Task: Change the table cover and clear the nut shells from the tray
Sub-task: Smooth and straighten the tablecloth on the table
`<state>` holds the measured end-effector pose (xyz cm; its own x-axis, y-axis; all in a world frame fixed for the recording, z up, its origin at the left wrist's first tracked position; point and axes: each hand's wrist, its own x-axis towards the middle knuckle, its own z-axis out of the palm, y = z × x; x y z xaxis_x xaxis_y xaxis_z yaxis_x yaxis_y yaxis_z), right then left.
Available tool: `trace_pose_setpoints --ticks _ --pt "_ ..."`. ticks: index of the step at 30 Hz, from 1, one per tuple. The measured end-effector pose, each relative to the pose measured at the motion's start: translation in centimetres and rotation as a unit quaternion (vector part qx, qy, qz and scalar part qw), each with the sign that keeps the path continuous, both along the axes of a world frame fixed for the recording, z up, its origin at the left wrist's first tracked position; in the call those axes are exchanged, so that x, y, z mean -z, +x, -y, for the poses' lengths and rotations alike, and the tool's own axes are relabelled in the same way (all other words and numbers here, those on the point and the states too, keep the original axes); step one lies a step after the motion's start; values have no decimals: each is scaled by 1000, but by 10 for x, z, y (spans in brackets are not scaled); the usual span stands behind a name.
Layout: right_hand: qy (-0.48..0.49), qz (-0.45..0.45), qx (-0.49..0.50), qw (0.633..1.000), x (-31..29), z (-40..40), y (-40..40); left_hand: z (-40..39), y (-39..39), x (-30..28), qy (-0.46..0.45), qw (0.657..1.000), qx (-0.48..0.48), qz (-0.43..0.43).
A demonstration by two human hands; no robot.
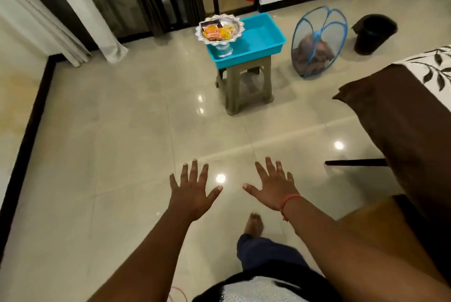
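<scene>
stool [245, 87], mesh hamper [317, 43], dark bin [373, 34]

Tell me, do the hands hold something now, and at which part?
Nothing is held. The left hand and the right hand are both spread flat, fingers straight, in the air above the floor.

We see both forearms bare to the lower frame edge, with no sleeves on them. The left hand [192, 194] carries no ring or band. A thin red thread bracelet [288, 201] circles the wrist of the right hand [273, 187], its knotted end hanging below. Dark navy trousers [263, 253] cover one leg, ending above a bare foot [253, 225]. At the torso we note a white speckled garment [256, 289] edged in black.
</scene>
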<state>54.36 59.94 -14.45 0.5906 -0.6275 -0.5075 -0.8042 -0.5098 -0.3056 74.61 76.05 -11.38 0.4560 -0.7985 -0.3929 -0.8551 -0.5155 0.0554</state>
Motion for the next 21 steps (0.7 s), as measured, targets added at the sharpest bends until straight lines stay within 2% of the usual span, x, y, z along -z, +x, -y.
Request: trace_pose_setpoints --ticks 12,21 --pt "-41 22 120 992 -28 250 66 290 100 -22 3 992 129 -4" --pt "-67 -4 279 958 -34 413 76 545 140 -20 -62 950 305 4"
